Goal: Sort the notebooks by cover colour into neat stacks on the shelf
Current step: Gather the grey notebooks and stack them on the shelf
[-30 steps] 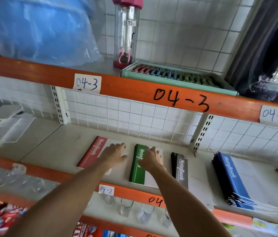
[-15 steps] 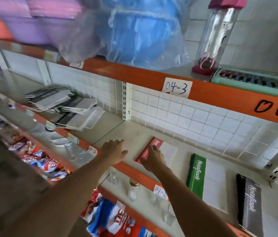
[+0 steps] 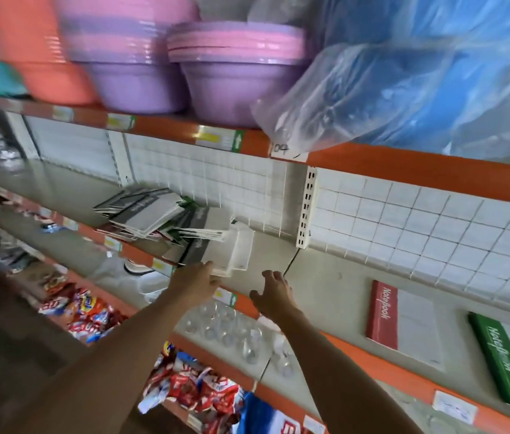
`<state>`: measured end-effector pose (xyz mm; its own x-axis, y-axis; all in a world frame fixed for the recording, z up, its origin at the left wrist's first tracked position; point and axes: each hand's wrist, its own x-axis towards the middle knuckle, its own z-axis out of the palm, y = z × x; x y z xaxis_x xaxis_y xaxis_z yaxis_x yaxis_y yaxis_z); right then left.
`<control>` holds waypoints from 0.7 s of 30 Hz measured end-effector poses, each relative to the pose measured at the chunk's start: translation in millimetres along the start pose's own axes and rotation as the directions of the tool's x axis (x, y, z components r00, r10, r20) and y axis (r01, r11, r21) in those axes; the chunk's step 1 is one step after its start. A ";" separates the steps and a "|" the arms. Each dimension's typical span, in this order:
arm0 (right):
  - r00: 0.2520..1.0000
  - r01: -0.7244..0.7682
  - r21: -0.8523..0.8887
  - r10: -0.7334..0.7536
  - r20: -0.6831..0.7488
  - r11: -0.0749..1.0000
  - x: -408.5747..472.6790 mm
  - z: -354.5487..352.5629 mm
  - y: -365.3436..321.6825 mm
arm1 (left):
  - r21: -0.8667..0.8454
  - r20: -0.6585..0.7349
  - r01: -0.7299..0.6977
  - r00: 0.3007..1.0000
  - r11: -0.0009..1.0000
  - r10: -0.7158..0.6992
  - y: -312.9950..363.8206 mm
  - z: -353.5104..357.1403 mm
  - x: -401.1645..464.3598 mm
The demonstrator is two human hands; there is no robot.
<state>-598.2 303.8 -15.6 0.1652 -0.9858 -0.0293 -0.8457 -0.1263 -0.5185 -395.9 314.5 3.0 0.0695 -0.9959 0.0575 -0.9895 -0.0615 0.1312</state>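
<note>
A loose, untidy pile of notebooks (image 3: pixel 159 220), mostly grey and black covers with some green and red showing, lies on the grey shelf (image 3: pixel 325 277) to the left. My left hand (image 3: pixel 195 283) reaches its near corner, fingertips touching the edge of the lowest notebooks (image 3: pixel 216 252). My right hand (image 3: pixel 270 296) hovers open above the bare shelf just right of the pile, holding nothing. A red notebook (image 3: pixel 383 314) lies flat further right, and a green notebook (image 3: pixel 498 355) lies beyond it at the frame's right edge.
The orange shelf beam (image 3: pixel 404 161) above carries purple and pink basins (image 3: pixel 238 73) and a blue item in clear plastic (image 3: pixel 419 73). Below the shelf's orange front edge stand drinking glasses (image 3: pixel 231 327) and snack packets (image 3: pixel 90 311). A white wire grid backs the shelf.
The view has swung left. Both hands left the red and green notebooks and travelled left along the shelf; the left now touches the mixed pile, the right hovers beside it.
</note>
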 end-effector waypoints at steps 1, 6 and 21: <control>1.000 0.003 0.000 -0.003 0.001 1.000 4.5 9.2 -13.9 | -0.006 -0.013 0.000 1.000 1.000 -0.001 -14.2 -4.8 4.4; 1.000 -0.011 -0.009 0.011 0.018 1.000 34.3 36.5 -67.7 | 0.000 -0.049 -0.058 0.997 0.998 0.058 -60.9 -18.7 33.5; 0.871 -0.485 0.063 0.488 -0.061 0.872 173.0 91.7 -121.3 | 0.000 -0.050 -0.268 0.962 0.964 0.267 -112.6 5.2 176.8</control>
<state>-420.5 158.7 -36.1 -0.3001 -0.9266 -0.2266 -0.7859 0.3748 -0.4918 -272.8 145.0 -6.8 -0.1912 -0.9716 0.1395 -0.9720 0.2072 0.1107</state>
